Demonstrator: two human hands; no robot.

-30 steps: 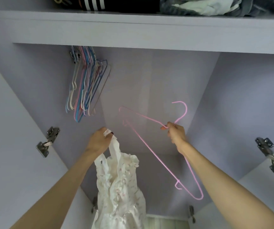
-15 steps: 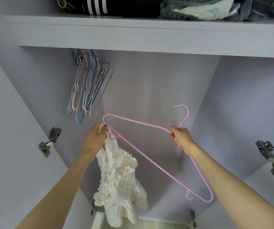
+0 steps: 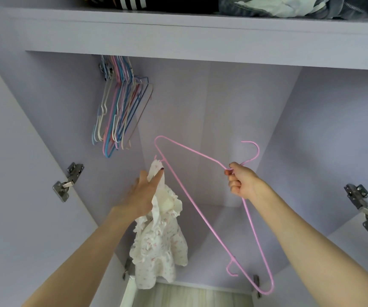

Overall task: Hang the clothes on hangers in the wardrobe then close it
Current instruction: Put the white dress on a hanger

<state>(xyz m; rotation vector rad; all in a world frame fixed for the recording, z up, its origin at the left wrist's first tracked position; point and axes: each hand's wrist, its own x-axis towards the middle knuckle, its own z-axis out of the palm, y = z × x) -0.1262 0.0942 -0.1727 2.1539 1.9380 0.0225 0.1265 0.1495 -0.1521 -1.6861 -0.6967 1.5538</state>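
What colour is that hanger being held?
Pink; the hanger shows clearly in the head view.

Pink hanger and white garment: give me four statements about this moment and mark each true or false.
1. The right hand grips the pink hanger just below its hook. True.
2. The white garment hangs fully on the pink hanger. False: the left hand holds its strap up beside the hanger's end.
3. A bunch of empty hangers hangs at the upper left. True.
4. The wardrobe is closed. False: its inside shows.
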